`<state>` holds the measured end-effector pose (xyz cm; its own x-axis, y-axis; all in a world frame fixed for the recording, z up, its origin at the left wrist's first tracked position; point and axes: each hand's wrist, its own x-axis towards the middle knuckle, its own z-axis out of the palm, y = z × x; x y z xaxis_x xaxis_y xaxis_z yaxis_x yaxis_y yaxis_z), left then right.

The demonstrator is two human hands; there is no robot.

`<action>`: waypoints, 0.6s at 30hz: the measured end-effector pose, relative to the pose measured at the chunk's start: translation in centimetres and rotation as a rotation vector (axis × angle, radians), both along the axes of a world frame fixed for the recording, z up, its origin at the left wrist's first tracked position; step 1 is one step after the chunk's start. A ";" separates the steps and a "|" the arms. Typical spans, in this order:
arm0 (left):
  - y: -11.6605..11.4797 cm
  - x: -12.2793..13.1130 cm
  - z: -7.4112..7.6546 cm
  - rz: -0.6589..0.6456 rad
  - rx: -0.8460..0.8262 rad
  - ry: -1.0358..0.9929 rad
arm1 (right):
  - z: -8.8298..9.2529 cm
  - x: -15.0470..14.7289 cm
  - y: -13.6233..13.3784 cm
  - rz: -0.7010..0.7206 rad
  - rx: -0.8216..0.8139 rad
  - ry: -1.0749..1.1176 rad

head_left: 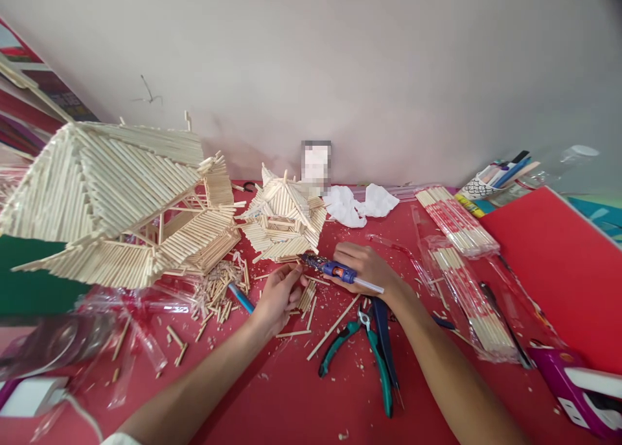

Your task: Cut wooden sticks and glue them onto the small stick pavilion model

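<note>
My right hand [364, 263] is wrapped round a blue hot glue gun [340, 271], with a clear glue stick poking out of its back end. The nozzle points left, close to the fingertips of my left hand [279, 296]. Thumb and forefinger of that hand are pinched together; whatever lies between them is too small to make out. Just beyond the hands stands a small pavilion model [284, 221] of wooden sticks with a layered roof. Short cut sticks [307, 296] lie beside my left hand. Green-handled pliers [362, 331] lie open below my right hand.
A larger stick-built house [136, 186] stands at left, with a heap of cut pieces [223, 293] and a blue pen [241, 298] nearby. Packs of chopsticks [457, 221], a red folder [558, 270] and a purple tool [568, 387] lie at right. Crumpled tissue [347, 205] sits near the wall.
</note>
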<state>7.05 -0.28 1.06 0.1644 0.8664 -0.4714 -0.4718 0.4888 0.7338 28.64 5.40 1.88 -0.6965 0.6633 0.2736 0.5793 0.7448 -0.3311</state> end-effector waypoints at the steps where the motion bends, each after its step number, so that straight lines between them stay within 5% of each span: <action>1: 0.0 0.0 0.0 0.001 -0.003 0.001 | 0.0 0.0 0.0 -0.002 -0.002 -0.003; 18: 0.1 -0.1 -0.2 -0.040 -0.011 -0.005 | -0.4 0.2 0.0 -0.010 0.101 -0.112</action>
<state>6.90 -0.20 0.82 0.2012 0.8541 -0.4797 -0.4556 0.5151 0.7260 28.82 5.42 1.46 -0.7201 0.6435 0.2596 0.6160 0.7651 -0.1877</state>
